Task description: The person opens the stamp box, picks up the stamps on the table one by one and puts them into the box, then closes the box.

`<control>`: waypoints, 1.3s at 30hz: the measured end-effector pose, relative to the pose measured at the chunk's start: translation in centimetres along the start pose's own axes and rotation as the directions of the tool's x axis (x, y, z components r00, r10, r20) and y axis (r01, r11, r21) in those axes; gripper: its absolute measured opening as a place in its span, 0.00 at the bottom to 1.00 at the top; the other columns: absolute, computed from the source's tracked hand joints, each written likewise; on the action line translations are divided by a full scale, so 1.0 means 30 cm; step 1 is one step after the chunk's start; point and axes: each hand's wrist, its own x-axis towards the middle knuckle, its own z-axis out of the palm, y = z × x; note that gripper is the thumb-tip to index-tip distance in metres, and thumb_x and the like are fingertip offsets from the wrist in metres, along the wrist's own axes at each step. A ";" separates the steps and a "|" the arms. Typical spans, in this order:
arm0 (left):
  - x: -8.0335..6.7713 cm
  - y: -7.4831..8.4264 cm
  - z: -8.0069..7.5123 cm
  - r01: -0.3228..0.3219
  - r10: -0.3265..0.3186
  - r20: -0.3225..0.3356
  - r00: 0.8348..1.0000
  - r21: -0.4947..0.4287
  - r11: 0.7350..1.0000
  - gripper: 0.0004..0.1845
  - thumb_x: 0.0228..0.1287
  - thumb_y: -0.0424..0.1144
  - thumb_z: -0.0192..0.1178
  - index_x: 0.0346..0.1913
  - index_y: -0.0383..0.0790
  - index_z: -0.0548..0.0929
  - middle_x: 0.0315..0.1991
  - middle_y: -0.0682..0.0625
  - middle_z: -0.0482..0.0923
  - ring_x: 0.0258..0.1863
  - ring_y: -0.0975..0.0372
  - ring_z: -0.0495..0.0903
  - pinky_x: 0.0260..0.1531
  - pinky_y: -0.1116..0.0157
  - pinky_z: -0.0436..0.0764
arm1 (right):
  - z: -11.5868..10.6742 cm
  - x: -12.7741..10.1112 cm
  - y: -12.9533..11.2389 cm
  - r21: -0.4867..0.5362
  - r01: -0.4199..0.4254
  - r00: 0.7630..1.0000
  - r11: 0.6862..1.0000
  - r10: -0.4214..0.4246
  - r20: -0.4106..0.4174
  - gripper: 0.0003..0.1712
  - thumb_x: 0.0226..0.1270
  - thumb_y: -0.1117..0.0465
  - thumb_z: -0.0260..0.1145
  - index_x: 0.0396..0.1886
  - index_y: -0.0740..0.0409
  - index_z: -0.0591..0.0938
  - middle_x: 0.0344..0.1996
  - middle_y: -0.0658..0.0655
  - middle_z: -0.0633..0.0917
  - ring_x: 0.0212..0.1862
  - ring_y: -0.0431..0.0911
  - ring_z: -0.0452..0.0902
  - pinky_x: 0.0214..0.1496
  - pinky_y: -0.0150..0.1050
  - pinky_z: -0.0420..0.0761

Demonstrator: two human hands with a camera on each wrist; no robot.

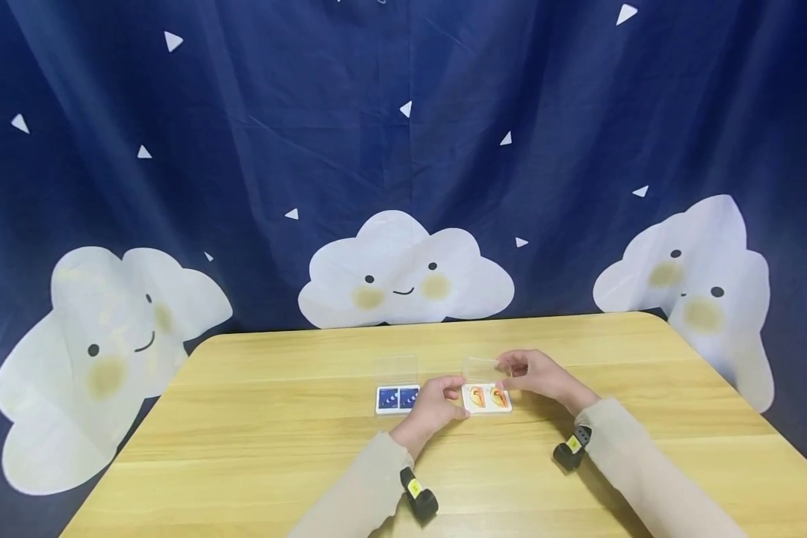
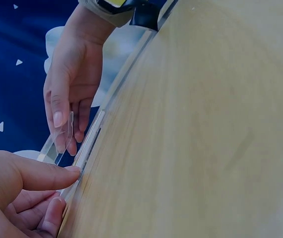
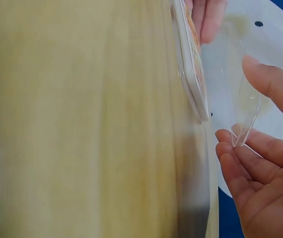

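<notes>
A small white card case point(image 1: 510, 404) with a clear hinged lid point(image 1: 479, 370) lies on the table, and two cards point(image 1: 477, 397) with a yellow-and-orange picture show in it. My left hand point(image 1: 437, 404) grips its left end, thumb at the front corner and fingertips at the back. The lid stands raised at the back. My right hand point(image 1: 539, 376) is at the lid's right end, thumb and loosely bent fingers on either side. In the right wrist view, its fingertips point(image 3: 226, 141) touch the lid's lower corner. The left hand partly overlaps a second case point(image 1: 377, 404) with dark blue cards point(image 1: 388, 398).
The second case's clear lid point(image 1: 395, 368) also stands raised. Both cases sit toward the far side of the pale wooden table point(image 1: 276, 418). Behind the table's far edge hangs a dark blue curtain point(image 1: 350, 149) with white clouds. Each wrist wears a black strap device point(image 1: 418, 499).
</notes>
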 end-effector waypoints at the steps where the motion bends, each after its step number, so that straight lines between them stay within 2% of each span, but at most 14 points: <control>1: 0.000 0.002 0.000 0.001 -0.001 0.000 1.000 -0.002 1.000 0.32 0.36 0.18 0.68 0.52 0.36 0.81 0.38 0.50 0.77 0.38 0.62 0.73 0.35 0.71 0.77 | 0.000 -0.005 -0.001 0.000 0.007 1.000 1.000 -0.007 0.005 0.28 0.51 0.62 0.73 0.51 0.71 0.77 0.45 0.64 0.82 0.44 0.50 0.73 0.48 0.38 0.74; 4: 0.000 0.008 0.000 0.010 -0.010 0.002 1.000 -0.002 1.000 0.32 0.36 0.19 0.68 0.53 0.36 0.81 0.39 0.51 0.77 0.38 0.62 0.73 0.36 0.71 0.77 | 0.001 -0.017 -0.007 -0.001 0.023 1.000 1.000 -0.023 0.015 0.28 0.51 0.63 0.72 0.51 0.72 0.76 0.46 0.66 0.82 0.46 0.50 0.74 0.49 0.38 0.75; 11: 0.002 0.012 0.001 -0.006 0.006 0.004 1.000 0.015 1.000 0.32 0.36 0.19 0.69 0.53 0.36 0.80 0.41 0.52 0.79 0.39 0.63 0.73 0.37 0.71 0.77 | -0.003 -0.043 -0.022 0.026 0.035 0.997 0.999 -0.036 0.066 0.32 0.53 0.63 0.72 0.55 0.73 0.73 0.52 0.69 0.79 0.51 0.55 0.74 0.54 0.47 0.74; 17: -0.002 0.020 0.001 -0.019 0.019 0.004 1.000 0.021 1.000 0.32 0.36 0.19 0.69 0.52 0.35 0.80 0.38 0.51 0.78 0.37 0.63 0.73 0.37 0.71 0.77 | -0.012 -0.064 -0.016 0.025 0.047 0.996 0.999 -0.049 0.076 0.31 0.53 0.64 0.72 0.55 0.73 0.74 0.51 0.68 0.79 0.52 0.55 0.74 0.55 0.47 0.74; 24: -0.002 0.020 0.001 -0.004 0.004 0.003 1.000 -0.001 1.000 0.32 0.35 0.18 0.68 0.53 0.35 0.80 0.37 0.50 0.77 0.37 0.63 0.73 0.36 0.71 0.77 | 0.001 -0.089 -0.017 0.062 0.067 0.990 0.996 -0.074 0.123 0.31 0.52 0.64 0.72 0.55 0.72 0.74 0.49 0.66 0.80 0.52 0.56 0.76 0.57 0.51 0.73; 31: 0.003 0.013 0.001 0.005 -0.005 0.000 1.000 -0.010 1.000 0.33 0.35 0.18 0.68 0.53 0.35 0.80 0.38 0.50 0.76 0.38 0.61 0.72 0.36 0.71 0.77 | 0.013 -0.096 -0.024 0.086 0.081 0.987 0.993 -0.092 0.134 0.32 0.51 0.65 0.73 0.55 0.74 0.74 0.51 0.69 0.79 0.53 0.58 0.74 0.58 0.55 0.71; 34: 0.003 0.008 0.003 0.015 -0.015 -0.001 1.000 -0.001 1.000 0.33 0.35 0.18 0.69 0.53 0.36 0.80 0.38 0.50 0.76 0.38 0.62 0.72 0.35 0.71 0.77 | 0.019 -0.097 -0.021 0.077 0.072 0.987 0.994 -0.082 0.135 0.32 0.50 0.65 0.73 0.55 0.73 0.74 0.52 0.69 0.79 0.54 0.58 0.73 0.60 0.53 0.71; 39: 0.000 0.004 0.002 0.006 -0.006 -0.007 1.000 0.005 1.000 0.33 0.34 0.18 0.69 0.52 0.35 0.80 0.37 0.51 0.76 0.37 0.62 0.72 0.35 0.70 0.76 | 0.029 -0.094 -0.012 0.072 0.045 0.990 0.996 -0.054 0.129 0.34 0.49 0.63 0.74 0.56 0.72 0.74 0.54 0.67 0.78 0.54 0.55 0.73 0.56 0.40 0.73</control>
